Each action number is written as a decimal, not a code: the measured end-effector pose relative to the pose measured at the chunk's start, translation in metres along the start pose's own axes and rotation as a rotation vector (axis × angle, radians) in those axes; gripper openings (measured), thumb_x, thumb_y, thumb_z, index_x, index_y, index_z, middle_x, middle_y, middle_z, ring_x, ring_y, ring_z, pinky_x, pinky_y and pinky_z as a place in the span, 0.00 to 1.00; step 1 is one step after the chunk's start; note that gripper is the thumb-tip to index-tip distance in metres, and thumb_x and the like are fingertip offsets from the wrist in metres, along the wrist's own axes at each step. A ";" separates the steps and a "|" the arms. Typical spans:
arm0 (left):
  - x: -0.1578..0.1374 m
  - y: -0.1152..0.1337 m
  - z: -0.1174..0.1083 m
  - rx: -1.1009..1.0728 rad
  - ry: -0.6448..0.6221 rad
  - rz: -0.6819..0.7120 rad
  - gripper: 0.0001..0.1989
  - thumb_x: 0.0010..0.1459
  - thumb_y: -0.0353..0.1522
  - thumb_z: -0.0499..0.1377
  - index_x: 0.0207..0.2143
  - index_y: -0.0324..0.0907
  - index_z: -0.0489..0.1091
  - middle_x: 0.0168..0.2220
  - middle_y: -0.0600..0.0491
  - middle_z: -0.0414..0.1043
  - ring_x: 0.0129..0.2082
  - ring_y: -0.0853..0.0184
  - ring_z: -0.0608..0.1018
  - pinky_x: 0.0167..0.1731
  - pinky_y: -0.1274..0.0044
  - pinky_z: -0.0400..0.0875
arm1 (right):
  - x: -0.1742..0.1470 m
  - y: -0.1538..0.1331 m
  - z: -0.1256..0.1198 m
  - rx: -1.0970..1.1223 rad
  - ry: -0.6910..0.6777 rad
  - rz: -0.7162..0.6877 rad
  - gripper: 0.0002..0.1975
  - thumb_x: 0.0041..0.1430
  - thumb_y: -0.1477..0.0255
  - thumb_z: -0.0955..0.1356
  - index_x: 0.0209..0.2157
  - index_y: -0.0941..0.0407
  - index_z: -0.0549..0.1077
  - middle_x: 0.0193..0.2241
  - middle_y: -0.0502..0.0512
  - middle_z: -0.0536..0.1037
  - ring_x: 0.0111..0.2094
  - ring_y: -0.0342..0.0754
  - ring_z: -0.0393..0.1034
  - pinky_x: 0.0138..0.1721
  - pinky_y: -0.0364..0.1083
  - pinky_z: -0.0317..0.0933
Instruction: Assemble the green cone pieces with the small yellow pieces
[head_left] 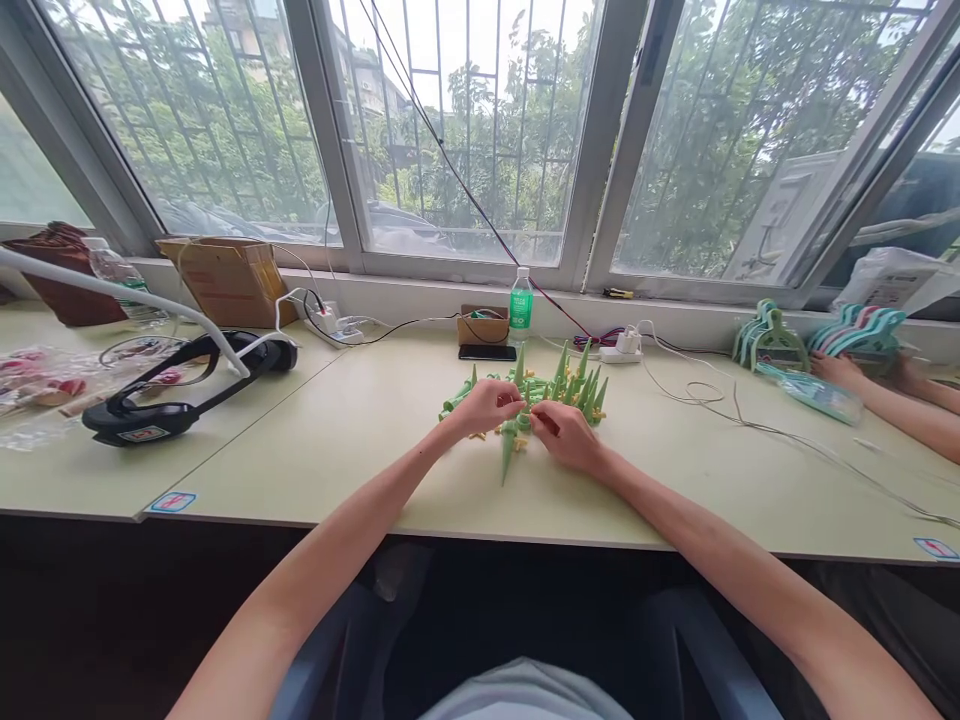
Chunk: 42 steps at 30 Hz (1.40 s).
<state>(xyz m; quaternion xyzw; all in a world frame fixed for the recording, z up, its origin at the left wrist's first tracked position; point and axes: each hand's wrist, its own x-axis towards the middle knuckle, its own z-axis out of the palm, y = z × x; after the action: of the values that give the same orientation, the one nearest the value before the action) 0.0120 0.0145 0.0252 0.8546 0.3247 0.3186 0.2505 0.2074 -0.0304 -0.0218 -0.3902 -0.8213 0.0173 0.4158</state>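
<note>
Over a pile of small green plastic pieces on the table, my left hand [489,406] and my right hand [567,434] are close together. The fingertips of each are pinched, and what they hold, if anything, is too small to make out. Several pointed green cones [561,372] stand upright behind and beside my right hand. One green cone [506,458] lies in front of the hands with its tip toward me. Small yellowish pieces [598,413] are scattered among the green parts. My hands hide part of the pile.
Behind the pile are a black phone [487,353], a small cardboard box [484,327] and a bottle of green liquid [520,305]. A black headset [142,425] lies left. White cables [780,430] cross the right side. Another person's hands [840,372] are near hangers [866,335].
</note>
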 end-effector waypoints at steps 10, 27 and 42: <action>-0.005 -0.004 0.000 0.173 -0.120 -0.004 0.13 0.53 0.37 0.61 0.19 0.42 0.68 0.16 0.56 0.64 0.15 0.71 0.61 0.20 0.77 0.51 | 0.001 0.000 0.001 0.012 0.074 -0.011 0.08 0.63 0.69 0.62 0.33 0.55 0.70 0.26 0.51 0.72 0.23 0.42 0.60 0.29 0.43 0.57; -0.003 -0.008 0.005 0.124 -0.212 0.082 0.24 0.49 0.39 0.64 0.12 0.41 0.54 0.14 0.58 0.53 0.17 0.73 0.53 0.22 0.77 0.47 | 0.002 -0.001 0.002 0.023 0.090 -0.029 0.07 0.64 0.70 0.62 0.35 0.54 0.71 0.28 0.51 0.71 0.23 0.42 0.60 0.30 0.43 0.58; -0.007 0.011 -0.003 -0.038 -0.119 -0.039 0.19 0.54 0.45 0.59 0.22 0.39 0.65 0.15 0.59 0.56 0.15 0.76 0.59 0.14 0.82 0.50 | 0.003 -0.002 -0.001 0.009 0.213 -0.012 0.09 0.66 0.68 0.60 0.35 0.54 0.70 0.27 0.52 0.70 0.22 0.42 0.60 0.27 0.43 0.58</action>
<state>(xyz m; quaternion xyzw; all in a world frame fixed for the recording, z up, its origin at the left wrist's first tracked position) 0.0102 0.0023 0.0317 0.8607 0.3198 0.2681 0.2917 0.2052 -0.0302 -0.0184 -0.3832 -0.7746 -0.0231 0.5026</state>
